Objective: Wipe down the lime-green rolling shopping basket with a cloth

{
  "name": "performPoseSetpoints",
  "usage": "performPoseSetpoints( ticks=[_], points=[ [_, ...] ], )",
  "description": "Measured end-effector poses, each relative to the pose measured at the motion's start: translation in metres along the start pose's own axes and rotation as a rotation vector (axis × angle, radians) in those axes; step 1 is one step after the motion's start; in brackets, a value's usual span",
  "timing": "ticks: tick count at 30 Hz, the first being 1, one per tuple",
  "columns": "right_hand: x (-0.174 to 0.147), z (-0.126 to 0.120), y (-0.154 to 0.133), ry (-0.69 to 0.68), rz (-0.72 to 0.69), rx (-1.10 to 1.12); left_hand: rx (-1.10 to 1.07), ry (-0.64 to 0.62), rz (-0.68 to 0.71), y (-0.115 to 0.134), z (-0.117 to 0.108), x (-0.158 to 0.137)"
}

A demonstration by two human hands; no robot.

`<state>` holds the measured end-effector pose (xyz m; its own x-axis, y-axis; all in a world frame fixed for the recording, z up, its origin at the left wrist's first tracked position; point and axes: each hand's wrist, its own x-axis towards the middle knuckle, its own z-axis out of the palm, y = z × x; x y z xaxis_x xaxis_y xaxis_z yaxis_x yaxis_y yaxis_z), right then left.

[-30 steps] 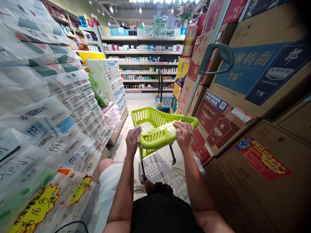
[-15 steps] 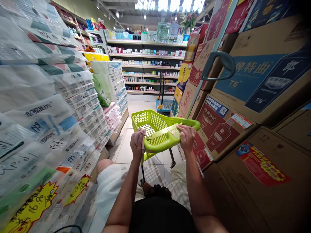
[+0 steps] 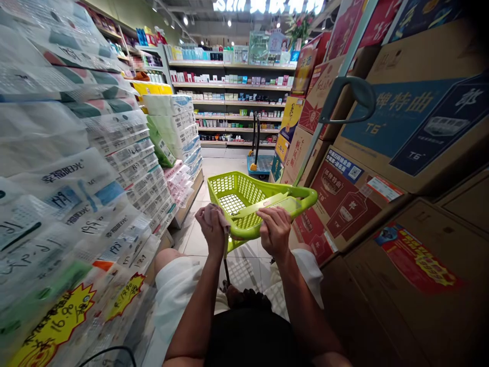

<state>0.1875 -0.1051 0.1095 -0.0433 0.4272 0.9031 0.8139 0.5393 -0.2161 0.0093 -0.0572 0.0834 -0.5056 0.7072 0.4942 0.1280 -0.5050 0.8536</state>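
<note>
A lime-green plastic shopping cart point(image 3: 239, 179) with lattice walls stands in front of me, its rounded handle end towards my body. My left hand point(image 3: 212, 229) is closed round a crumpled pale pink cloth point(image 3: 221, 220), which touches the left corner of the cart's handle. My right hand point(image 3: 275, 232) has its fingers curled over the near bar of the handle, right of its middle. The thumb side is partly hidden. A flat panel crosses the cart between the basket and the handle loop.
Plastic-wrapped tissue packs point(image 3: 72, 168) are piled high on the left. Cardboard cartons point(image 3: 420, 112) rise on the right, with a grey handle point(image 3: 347, 102) on a slanting pole before them. A blue platform trolley point(image 3: 263, 164) and stocked shelves point(image 3: 233, 86) stand ahead.
My right hand has moved left along the handle, from the right side towards the middle. My left hand has shifted slightly left and down, with the cloth showing more.
</note>
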Motion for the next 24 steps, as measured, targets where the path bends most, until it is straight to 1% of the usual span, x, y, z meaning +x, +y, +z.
performPoseSetpoints(
  ticks=[1, 3, 7, 9, 11, 12, 14, 16, 18, 19, 21, 23, 24],
  points=[
    [0.001, 0.002, -0.001, -0.030, 0.001, 0.000, 0.050, 0.021, -0.026, -0.005, -0.002, 0.001],
    [0.000, 0.006, -0.001, -0.060, 0.019, -0.022, 0.154, 0.019, -0.050, -0.018, -0.004, 0.003],
    [-0.002, 0.011, 0.003, -0.042, 0.038, -0.053, 0.260, 0.001, -0.069, -0.043, -0.003, 0.005],
    [-0.002, 0.011, 0.005, -0.037, 0.038, -0.050, 0.270, -0.001, -0.101, -0.047, -0.002, 0.004],
    [-0.001, 0.011, 0.008, -0.048, 0.050, -0.049, 0.271, -0.032, -0.085, -0.040, -0.002, 0.000],
    [-0.001, 0.010, 0.010, -0.054, 0.058, -0.048, 0.266, -0.052, -0.046, -0.033, -0.001, -0.002],
    [-0.001, 0.009, 0.013, -0.057, 0.071, -0.048, 0.251, -0.108, 0.074, -0.015, 0.001, -0.005],
    [-0.002, 0.008, 0.016, -0.052, 0.078, -0.048, 0.239, -0.193, 0.186, -0.001, 0.006, -0.001],
    [-0.002, 0.006, 0.019, -0.045, 0.076, -0.040, 0.236, -0.261, 0.227, -0.001, 0.011, 0.007],
    [-0.002, 0.005, 0.020, -0.043, 0.077, -0.038, 0.234, -0.263, 0.213, -0.008, 0.014, 0.011],
    [-0.002, 0.004, 0.022, -0.038, 0.079, -0.031, 0.229, -0.199, 0.129, -0.028, 0.017, 0.016],
    [-0.002, 0.003, 0.025, -0.020, 0.077, -0.014, 0.223, -0.123, 0.043, -0.050, 0.019, 0.011],
    [-0.002, 0.003, 0.026, -0.006, 0.069, -0.002, 0.218, -0.100, 0.025, -0.058, 0.018, 0.004]
  ],
)
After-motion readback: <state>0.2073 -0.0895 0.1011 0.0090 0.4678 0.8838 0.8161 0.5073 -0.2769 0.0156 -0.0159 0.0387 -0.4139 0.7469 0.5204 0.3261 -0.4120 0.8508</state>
